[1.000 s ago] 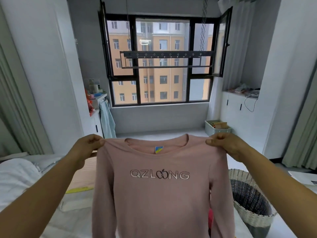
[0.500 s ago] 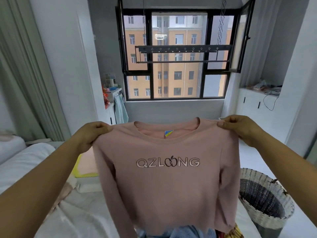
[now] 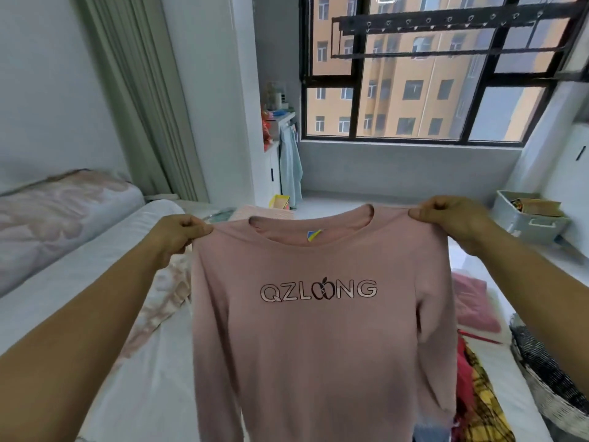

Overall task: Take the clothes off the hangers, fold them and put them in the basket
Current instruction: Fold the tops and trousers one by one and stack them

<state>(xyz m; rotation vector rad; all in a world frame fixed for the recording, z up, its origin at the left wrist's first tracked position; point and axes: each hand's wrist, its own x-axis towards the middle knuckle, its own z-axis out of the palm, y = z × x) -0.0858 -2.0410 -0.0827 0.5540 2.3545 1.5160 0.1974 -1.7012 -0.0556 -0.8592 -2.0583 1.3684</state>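
Both hands' fingers pinch pink shirt (image 3: 318,330) shoulders; basket (image 3: 548,384) contents hidden

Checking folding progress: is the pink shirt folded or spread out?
Spread out: left hand and right hand pinch the pink shirt by its shoulders, hanging unfolded.

Views: only the head camera is showing this moment, so no second view is sharing any part of it.
Position: sitting at the person's head, above the bed (image 3: 79,282).
Facing: looking forward and slightly down, toward the window (image 3: 430,90) at 1 o'clock.
Nearness: staying close, the pink top (image 3: 318,330) filling the lower middle.
Edges: the basket (image 3: 548,371) is showing at 4 o'clock.
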